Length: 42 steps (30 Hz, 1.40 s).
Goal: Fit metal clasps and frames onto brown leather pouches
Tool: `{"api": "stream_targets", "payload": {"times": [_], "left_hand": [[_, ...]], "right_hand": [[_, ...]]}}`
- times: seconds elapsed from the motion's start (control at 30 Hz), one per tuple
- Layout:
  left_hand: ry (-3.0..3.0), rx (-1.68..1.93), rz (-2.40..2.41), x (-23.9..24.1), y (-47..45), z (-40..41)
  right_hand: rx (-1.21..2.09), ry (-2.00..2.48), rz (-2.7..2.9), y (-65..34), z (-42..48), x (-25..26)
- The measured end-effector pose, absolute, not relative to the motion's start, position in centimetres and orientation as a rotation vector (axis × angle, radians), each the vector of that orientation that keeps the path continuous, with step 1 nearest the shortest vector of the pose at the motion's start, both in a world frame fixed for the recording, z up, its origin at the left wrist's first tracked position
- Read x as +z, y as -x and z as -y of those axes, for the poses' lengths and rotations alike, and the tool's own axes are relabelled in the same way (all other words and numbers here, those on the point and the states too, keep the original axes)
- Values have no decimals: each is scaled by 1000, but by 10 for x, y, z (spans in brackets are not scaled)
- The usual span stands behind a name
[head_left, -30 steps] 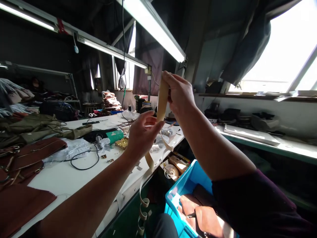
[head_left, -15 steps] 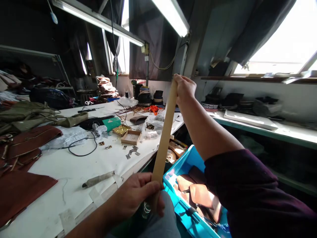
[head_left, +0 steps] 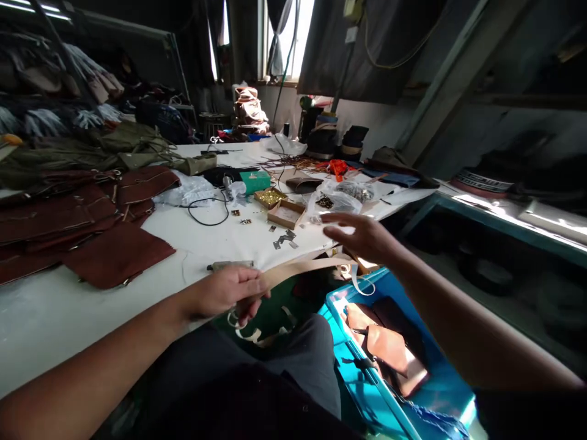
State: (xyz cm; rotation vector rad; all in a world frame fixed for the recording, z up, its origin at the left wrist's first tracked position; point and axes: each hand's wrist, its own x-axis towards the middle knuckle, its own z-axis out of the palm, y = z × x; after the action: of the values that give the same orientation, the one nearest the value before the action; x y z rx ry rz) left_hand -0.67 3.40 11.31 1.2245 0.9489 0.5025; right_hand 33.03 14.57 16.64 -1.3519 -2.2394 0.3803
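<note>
My left hand point(head_left: 229, 290) pinches one end of a long beige strip point(head_left: 298, 267) between thumb and fingers, low by the table's front edge. From there the strip bends away to the right, its far end loose. A thin white curl point(head_left: 363, 286) hangs at that far end, over the rim of the blue crate. Above it, apart from the strip, my right hand point(head_left: 362, 235) stretches its fingers toward the table with the thumb spread, and I see nothing in it. More pale curls point(head_left: 250, 335) lie below my left hand.
The blue crate point(head_left: 337, 299) at my right knee holds brown leather pieces point(head_left: 387, 348). On the white table point(head_left: 220, 241) are metal plates point(head_left: 284, 239), small cardboard boxes point(head_left: 287, 214), a grey-wrapped tool point(head_left: 229, 265), plastic bags and reddish-brown bags point(head_left: 59, 208).
My right hand has let go of the strip's upper end and come down and open. The strip, upright before, now droops to the right from my left hand. The view has turned left and downward.
</note>
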Motion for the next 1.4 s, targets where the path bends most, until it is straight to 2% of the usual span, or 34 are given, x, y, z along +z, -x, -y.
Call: {"api": "stream_targets", "payload": {"times": [0.1, 0.17, 0.37, 0.5, 0.63, 0.7, 0.8, 0.9, 1.0, 1.07, 1.13, 1.23, 1.4], "left_hand": [[-1299, 566, -859, 128, -13, -53], [-1302, 593, -847, 131, -11, -55], [-1223, 593, -896, 111, 26, -40], [-1192, 578, -966, 97, 56, -23], [-1161, 486, -1102, 89, 96, -1], [-1141, 458, -1155, 88, 111, 7], [-1123, 484, -1173, 89, 107, 9], [-1120, 501, -1106, 93, 76, -1], [-1151, 499, -1015, 95, 42, -17], [-1186, 504, -976, 94, 28, -25], [-1207, 497, -957, 93, 23, -28], [-1193, 503, -984, 92, 28, -28], [-1111, 502, -1005, 83, 51, -18]], "right_hand": [[995, 771, 2557, -250, -106, 164], [1111, 770, 2611, -227, -99, 169], [749, 1170, 2527, -289, -163, 199], [293, 1311, 2210, -387, -233, 220], [122, 1187, 1986, -484, -279, 226], [82, 1080, 2009, -498, -283, 220], [43, 1068, 1995, -449, -258, 200], [335, 1044, 2074, -343, -192, 176], [950, 698, 2380, -245, -122, 154], [1312, 579, 2473, -207, -99, 143], [1510, 617, 2536, -193, -101, 137], [1478, 845, 2631, -212, -135, 138], [1212, 1230, 2528, -299, -185, 151]]}}
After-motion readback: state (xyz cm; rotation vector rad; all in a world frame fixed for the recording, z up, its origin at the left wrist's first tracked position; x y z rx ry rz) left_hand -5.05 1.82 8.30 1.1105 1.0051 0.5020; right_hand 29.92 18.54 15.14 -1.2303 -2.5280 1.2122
